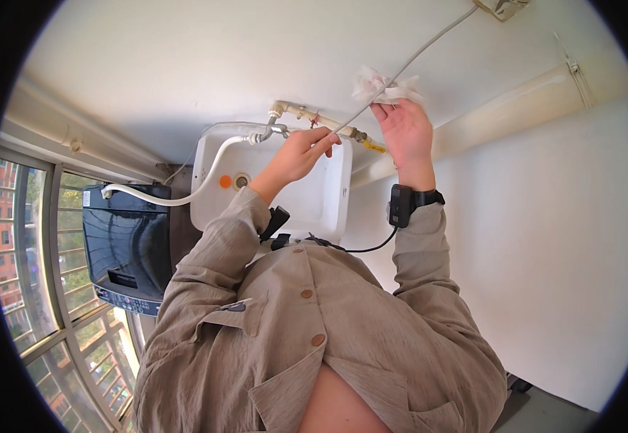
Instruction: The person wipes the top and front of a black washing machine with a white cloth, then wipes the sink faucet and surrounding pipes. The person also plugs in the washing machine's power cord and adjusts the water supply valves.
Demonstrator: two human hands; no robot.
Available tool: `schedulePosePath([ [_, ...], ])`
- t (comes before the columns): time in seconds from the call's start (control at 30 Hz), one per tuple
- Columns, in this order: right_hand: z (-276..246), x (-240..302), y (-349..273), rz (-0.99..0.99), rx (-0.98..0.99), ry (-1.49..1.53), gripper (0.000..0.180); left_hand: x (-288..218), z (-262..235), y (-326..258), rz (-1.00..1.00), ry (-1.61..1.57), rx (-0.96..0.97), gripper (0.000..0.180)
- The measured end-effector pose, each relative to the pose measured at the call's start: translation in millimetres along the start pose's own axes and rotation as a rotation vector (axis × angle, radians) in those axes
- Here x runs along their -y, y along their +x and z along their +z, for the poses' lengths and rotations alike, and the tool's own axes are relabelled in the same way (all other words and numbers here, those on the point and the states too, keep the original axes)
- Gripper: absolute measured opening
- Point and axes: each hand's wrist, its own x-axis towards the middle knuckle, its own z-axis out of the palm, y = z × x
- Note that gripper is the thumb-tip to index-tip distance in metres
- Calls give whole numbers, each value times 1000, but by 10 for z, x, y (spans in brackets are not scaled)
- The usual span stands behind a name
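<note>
Looks like a home's laundry corner, judging by a dark washing machine (130, 242) at left, barred windows (29, 231) beside it, and a white sink (332, 191) against the far wall (205, 72).

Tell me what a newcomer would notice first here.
Likely the grey cable slanting across the upper middle, with white tissue bunched against it at the right hand and the left hand holding it lower down. Below, the white sink stands out, a bright orange disc inside it. At left, a white hose reaches the dark washing machine.
</note>
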Motion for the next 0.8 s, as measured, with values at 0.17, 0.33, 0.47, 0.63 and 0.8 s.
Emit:
schedulePosePath([
  [0.17, 378, 72, 107, -72, -137, -3, 31, -6, -35, -44, 18, -17, 15, 38],
  [0.33, 514, -149, 273, -276, -409, -453, 30, -4, -42, -67, 54, -17, 41, 36],
  [0.47, 417, -447, 201, -276, -479, -366, 35, 20, -51, -51, 90, -51, 55, 36],
  [0.63, 435, -972, 9, -113, -464, -448, 48, 86, -41, -27, 129, -74, 79, 34],
  [0.8, 469, -1288, -304, 45, -336, -613, 51, 271, -136, 31, 105, 22, 64, 28],
])
